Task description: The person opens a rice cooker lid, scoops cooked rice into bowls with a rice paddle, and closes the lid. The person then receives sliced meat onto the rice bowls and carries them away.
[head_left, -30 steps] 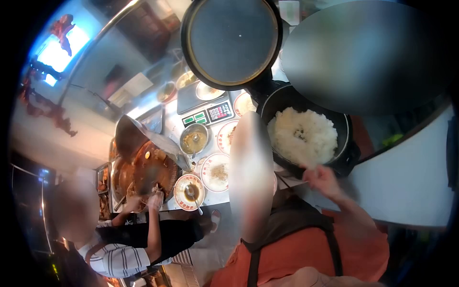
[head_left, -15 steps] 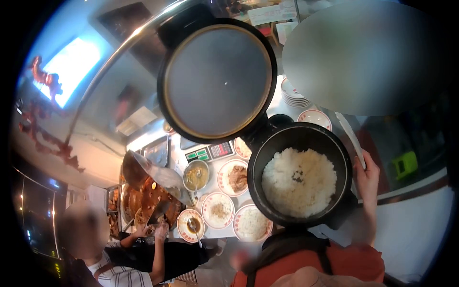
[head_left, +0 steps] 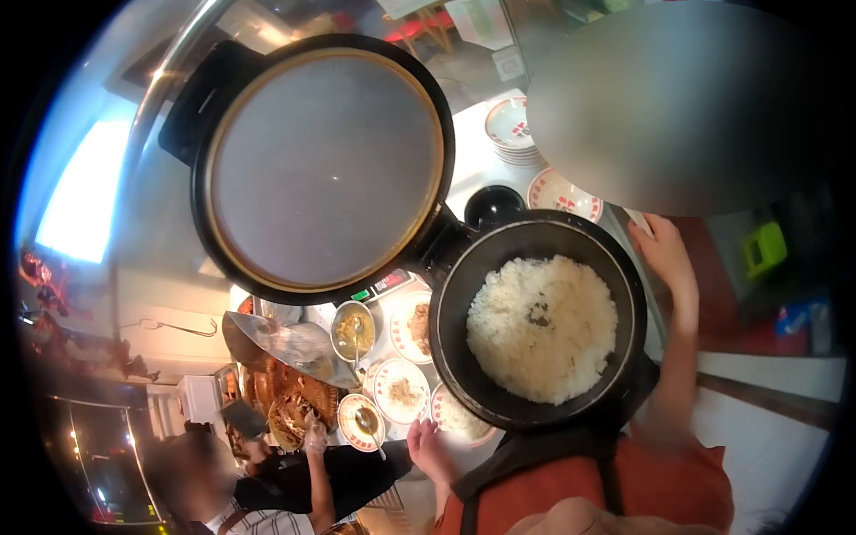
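In the head view, my right hand (head_left: 667, 254) is closed around a white rice paddle (head_left: 638, 219) beside the cooker's right rim; most of the paddle is hidden. A black rice cooker pot (head_left: 448, 357) stands in front of me, with white rice (head_left: 544, 330) inside and its round lid (head_left: 330, 169) raised to the left. My left hand (head_left: 432, 453) is low, fingers apart, by the near edge of a bowl of rice (head_left: 464, 428). Whether it touches that bowl I cannot tell.
Left of the cooker are a bowl of rice with brown topping (head_left: 400, 390), a sauce bowl with a spoon (head_left: 360, 423), a metal bowl (head_left: 354, 330) and a scale (head_left: 388, 285). Stacked bowls (head_left: 513, 125) stand behind. A co-worker's gloved hand (head_left: 316, 437) is near browned food (head_left: 290, 392).
My right hand has moved up and left with the paddle, which now shows less. My left hand has come up to the near rice bowl. The view has shifted.
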The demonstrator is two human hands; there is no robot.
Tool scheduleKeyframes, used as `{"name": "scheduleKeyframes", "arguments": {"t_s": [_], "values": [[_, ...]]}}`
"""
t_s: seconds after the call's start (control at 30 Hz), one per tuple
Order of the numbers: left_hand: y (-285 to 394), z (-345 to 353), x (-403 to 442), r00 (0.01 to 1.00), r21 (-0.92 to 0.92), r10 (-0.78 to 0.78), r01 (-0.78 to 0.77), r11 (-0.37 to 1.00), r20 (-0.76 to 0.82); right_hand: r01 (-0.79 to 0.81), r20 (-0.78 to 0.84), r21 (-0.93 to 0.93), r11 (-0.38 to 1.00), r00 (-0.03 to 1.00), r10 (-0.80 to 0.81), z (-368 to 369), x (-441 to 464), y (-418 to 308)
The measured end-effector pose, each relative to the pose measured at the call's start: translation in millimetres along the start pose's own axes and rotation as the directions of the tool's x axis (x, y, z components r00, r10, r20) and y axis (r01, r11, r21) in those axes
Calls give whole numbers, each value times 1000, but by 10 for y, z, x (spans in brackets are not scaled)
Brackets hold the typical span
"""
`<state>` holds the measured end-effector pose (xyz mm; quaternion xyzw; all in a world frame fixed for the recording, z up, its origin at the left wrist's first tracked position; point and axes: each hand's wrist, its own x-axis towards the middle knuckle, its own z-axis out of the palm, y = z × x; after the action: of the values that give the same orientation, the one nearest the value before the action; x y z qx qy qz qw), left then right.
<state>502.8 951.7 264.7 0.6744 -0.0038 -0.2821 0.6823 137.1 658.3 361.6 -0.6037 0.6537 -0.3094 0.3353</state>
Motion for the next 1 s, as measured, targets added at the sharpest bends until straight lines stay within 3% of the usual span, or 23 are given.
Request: {"name": "scheduleKeyframes", "arguments": {"t_s": [0.03, 0.13, 0.2, 0.33, 0.4, 0.47, 0.53, 0.63, 0.7, 0.73, 0.8, 1.0], "values": [[-1, -22, 50, 995, 3, 40, -41, 999, 91, -17, 1, -5, 1000, 1000, 17, 16, 23, 92], [162, 211, 15, 986, 40, 21, -28, 999, 165, 18, -69, -152, 988, 997, -29, 50, 202, 211], [147, 256, 36, 973, 36, 21, -30, 999, 231, 24, -31, -275, 961, 999, -34, 74, 385, 208], [78, 364, -9, 946, 13, 13, -18, 1000, 325, -143, 148, -418, 897, 964, 222, 366, 1192, 403], [48, 388, -26, 946, -15, 20, -16, 1000, 325, 28, 68, -522, 853, 998, 9, 776, 1401, 792], [7, 364, -28, 948, 26, 36, -47, 999, 316, -40, 230, -477, 878, 959, 169, 931, 1491, 955], [-13, 304, -63, 957, -7, 96, -98, 995, 275, 3, 46, -448, 894, 999, 19, 1234, 1558, 1388], [-19, 223, -164, 977, -12, 117, -117, 993, 180, -20, 50, -377, 926, 998, 42, 1318, 1544, 1382], [-36, 166, -237, 984, -5, 122, -123, 992, 133, -260, 72, -363, 895, 949, 305, 1344, 1556, 1389], [-43, 148, -269, 985, -5, 116, -116, 993, 126, -258, 77, -370, 892, 949, 306, 1357, 1539, 1408], [-62, 136, -308, 985, -3, 119, -120, 993, 127, -288, -67, -350, 891, 957, 282, 1378, 1513, 1390], [-40, 196, -351, 979, 34, 98, -105, 994, 178, -218, -20, -230, 948, 975, 220, 1175, 1513, 1010]]}}
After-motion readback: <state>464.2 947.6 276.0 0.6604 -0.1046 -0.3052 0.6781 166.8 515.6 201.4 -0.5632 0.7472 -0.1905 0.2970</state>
